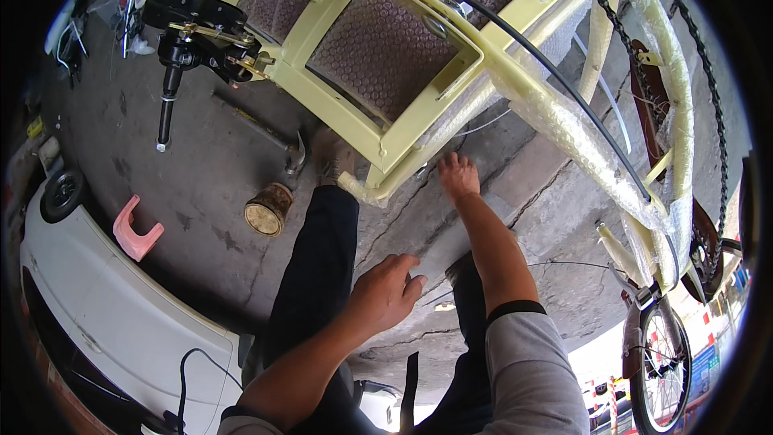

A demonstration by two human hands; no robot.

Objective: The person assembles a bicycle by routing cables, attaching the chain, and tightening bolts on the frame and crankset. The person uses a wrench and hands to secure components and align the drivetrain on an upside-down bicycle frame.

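- Left hand [386, 294]: relaxed, thumb and forefinger parted, between the legs [318, 246].
- Right hand [459, 176]: fingers bent; cannot tell whether they grip anything.
- Pale-yellow frame [374, 143]: beside and beyond the right hand.
- Hammer [296, 153]: on the floor [189, 173], left of the frame.

Soft, fairly dim daylight covers the floor [217, 145] around the right fingers [455, 163], with few hard shadows there. The strongest light comes from below and right of them, where the background burns out to white behind the wheel [684, 370]. Above and right of the fingers, small glints speckle the plastic-wrapped frame [555, 129]. Far left and below, the car [121, 290] bows with the fisheye curve, and black vignetting closes the corners. Near the fingers detail is reasonably clear; toward the rim it softens.
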